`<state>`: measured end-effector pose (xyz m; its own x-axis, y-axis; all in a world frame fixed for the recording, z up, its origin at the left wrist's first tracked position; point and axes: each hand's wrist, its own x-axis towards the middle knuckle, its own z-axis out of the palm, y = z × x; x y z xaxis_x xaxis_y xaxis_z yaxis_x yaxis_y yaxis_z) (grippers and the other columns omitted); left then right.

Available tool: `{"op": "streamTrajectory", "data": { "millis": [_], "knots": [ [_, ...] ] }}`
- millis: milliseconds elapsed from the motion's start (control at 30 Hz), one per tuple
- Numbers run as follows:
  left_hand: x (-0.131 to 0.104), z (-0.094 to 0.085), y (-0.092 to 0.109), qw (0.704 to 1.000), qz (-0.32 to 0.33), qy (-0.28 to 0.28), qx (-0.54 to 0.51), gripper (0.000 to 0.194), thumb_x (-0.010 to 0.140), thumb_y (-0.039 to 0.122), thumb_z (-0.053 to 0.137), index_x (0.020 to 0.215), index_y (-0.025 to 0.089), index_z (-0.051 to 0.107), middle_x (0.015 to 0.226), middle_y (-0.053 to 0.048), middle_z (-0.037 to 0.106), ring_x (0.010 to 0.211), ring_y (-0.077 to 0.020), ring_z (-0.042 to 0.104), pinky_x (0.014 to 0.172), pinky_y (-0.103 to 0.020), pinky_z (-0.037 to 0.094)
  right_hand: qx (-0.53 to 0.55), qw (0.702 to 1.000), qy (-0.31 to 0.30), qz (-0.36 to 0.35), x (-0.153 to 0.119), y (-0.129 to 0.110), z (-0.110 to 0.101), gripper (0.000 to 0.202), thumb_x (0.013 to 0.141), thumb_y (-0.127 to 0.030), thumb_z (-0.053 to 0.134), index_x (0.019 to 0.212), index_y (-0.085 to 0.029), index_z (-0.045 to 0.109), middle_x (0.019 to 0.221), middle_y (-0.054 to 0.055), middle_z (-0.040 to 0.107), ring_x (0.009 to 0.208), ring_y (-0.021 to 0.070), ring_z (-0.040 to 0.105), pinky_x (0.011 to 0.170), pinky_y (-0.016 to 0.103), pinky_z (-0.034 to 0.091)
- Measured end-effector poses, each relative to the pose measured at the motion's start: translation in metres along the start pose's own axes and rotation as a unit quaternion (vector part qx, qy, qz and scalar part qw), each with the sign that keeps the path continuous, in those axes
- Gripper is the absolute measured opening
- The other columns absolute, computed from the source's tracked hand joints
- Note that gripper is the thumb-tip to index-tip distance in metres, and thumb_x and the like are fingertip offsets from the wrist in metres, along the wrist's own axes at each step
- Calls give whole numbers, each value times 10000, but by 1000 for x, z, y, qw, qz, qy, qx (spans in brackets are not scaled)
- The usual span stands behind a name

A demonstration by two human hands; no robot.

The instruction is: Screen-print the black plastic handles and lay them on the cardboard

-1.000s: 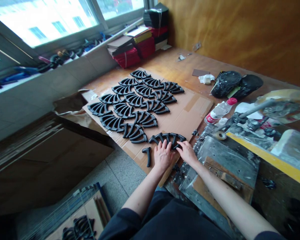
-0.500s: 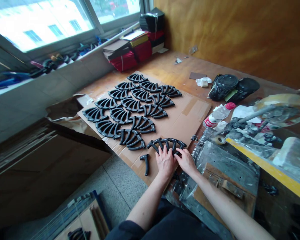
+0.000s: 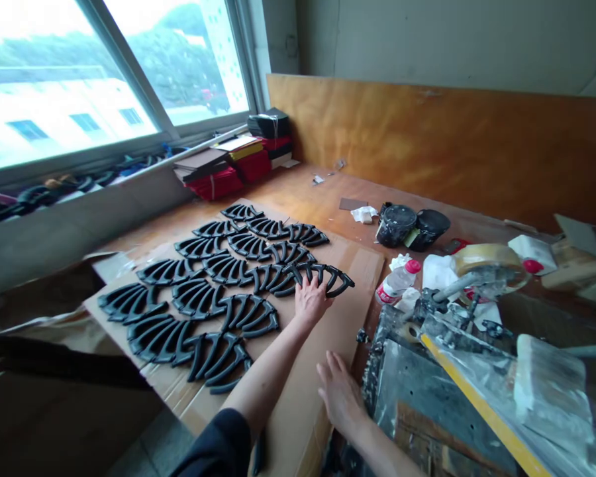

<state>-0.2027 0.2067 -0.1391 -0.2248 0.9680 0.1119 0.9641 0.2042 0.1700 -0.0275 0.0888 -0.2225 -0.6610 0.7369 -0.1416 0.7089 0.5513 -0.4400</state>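
Several fan-shaped groups of black curved plastic pieces lie in rows on a cardboard sheet. My left hand reaches far forward and rests on one fan of black pieces, at the right end of a row, fingers pressed on it. My right hand hovers flat with fingers apart over the cardboard's near right part, holding nothing. One loose black piece pokes out under my left sleeve at the cardboard's near edge.
A grimy metal press block with a yellow bar stands at the right. A plastic bottle with a red cap, black tubs, a tape roll and stacked red and black boxes sit on the wooden table.
The fan of pieces has gone from the near edge forward to the end of a row, under my left hand. My right hand let go and pulled back. The view tilted up.
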Motion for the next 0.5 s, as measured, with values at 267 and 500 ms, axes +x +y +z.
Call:
{"op": "streamTrajectory", "data": {
  "millis": [267, 500],
  "knots": [
    [138, 46, 41, 994, 54, -90, -35, 346, 746, 508, 655, 978, 257, 708, 1221, -93, 599, 1202, -328, 447, 963, -473, 378, -60, 998, 13, -20, 4, 24, 50, 661, 737, -314, 750, 1354, -233, 527, 1479, 152, 405, 1345, 342, 397, 1056, 422, 433],
    [171, 64, 52, 994, 41, -91, -41, 527, 821, 513, 551, 1268, 238, 586, 1385, -148, 509, 1267, -352, 427, 984, -509, 385, -97, 990, 96, -45, 18, 40, 94, 446, 792, -250, 664, 1235, -273, 615, 1346, 129, 564, 1218, 333, 542, 924, 437, 535]
  ]
}}
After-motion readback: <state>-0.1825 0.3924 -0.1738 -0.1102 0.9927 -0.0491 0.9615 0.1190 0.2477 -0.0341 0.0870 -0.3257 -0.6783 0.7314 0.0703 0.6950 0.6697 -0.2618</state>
